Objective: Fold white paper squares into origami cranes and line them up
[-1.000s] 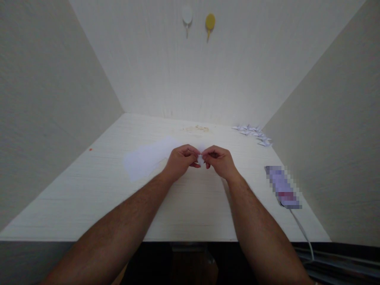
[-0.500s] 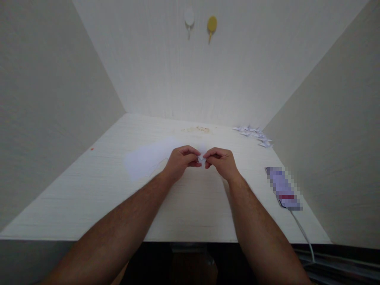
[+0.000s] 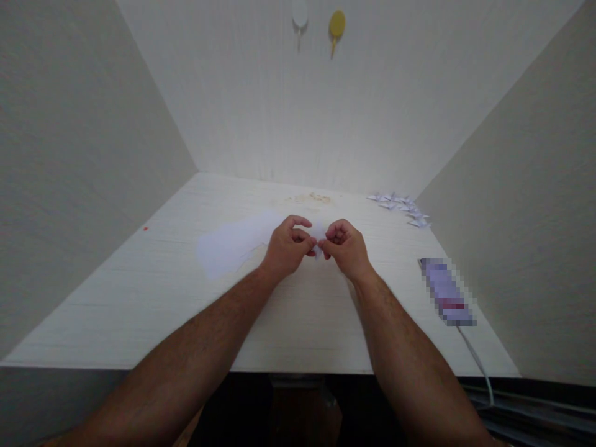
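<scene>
Between my two hands, over the middle of the table, is a small folded piece of white paper (image 3: 318, 251). My left hand (image 3: 289, 245) pinches its left side between thumb and a finger, with the index finger lifted off. From the other side, my right hand (image 3: 343, 246) pinches it with thumb and fingertips, the other fingers curled. The fingers cover much of the paper, so its exact shape cannot be made out. White paper sheets (image 3: 233, 243) lie flat to the left of my left hand.
Several small folded paper cranes (image 3: 395, 203) are grouped at the back right of the white table (image 3: 153, 310). A blurred phone (image 3: 447, 292) with a white cable (image 3: 475, 360) lies at the right edge. A white hook (image 3: 300, 15) and a yellow hook (image 3: 337, 25) are on the back wall.
My left index finger has lifted away from the paper, and my right fingers have curled in more. The paper stays held between both hands. The view has shifted slightly.
</scene>
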Demonstrator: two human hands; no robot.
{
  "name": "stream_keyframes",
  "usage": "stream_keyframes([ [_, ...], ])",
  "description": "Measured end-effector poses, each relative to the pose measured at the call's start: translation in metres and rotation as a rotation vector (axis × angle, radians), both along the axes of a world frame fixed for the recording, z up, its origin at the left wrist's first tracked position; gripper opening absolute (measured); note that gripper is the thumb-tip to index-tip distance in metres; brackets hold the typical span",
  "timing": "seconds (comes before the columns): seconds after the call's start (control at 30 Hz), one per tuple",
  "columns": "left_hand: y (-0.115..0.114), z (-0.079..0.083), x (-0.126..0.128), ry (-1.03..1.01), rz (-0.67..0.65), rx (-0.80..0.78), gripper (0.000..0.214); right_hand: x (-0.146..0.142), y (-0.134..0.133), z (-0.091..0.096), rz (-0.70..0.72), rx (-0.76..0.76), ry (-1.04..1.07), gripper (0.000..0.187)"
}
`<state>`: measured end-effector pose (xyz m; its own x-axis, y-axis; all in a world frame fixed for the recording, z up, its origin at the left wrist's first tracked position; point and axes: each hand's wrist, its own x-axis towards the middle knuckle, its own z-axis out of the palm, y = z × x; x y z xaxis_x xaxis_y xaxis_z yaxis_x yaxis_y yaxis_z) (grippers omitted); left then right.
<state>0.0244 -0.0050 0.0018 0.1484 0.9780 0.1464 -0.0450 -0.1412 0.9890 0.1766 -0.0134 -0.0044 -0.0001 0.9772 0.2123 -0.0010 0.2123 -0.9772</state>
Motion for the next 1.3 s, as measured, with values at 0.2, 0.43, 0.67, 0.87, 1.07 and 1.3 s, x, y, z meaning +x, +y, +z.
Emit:
stream_keyframes([
  [0.2,-0.001,-0.001,0.002,-0.006,0.031,-0.018,0.031,0.0,0.002,-0.003,-0.018,-0.003,-0.068,0.026],
  [0.43,0.0,-0.004,0.001,0.078,0.048,0.033,0.033,0.0,0.002,-0.008,0.012,0.052,-0.084,0.023],
  [0.67,0.005,-0.007,-0.001,-0.086,-0.057,-0.084,0.044,0.003,0.002,-0.004,0.009,0.014,0.027,0.017],
  [0.87,0.006,-0.007,-0.004,-0.118,-0.008,-0.127,0.048,0.004,0.002,-0.005,0.039,0.011,-0.083,0.023],
  [1.07,0.004,-0.005,-0.001,-0.069,-0.052,-0.065,0.059,0.002,-0.001,-0.003,-0.079,0.028,-0.167,0.016],
  [1.3,0.004,-0.012,-0.001,-0.019,-0.048,0.009,0.036,-0.002,-0.001,-0.004,-0.096,0.043,-0.119,0.012],
])
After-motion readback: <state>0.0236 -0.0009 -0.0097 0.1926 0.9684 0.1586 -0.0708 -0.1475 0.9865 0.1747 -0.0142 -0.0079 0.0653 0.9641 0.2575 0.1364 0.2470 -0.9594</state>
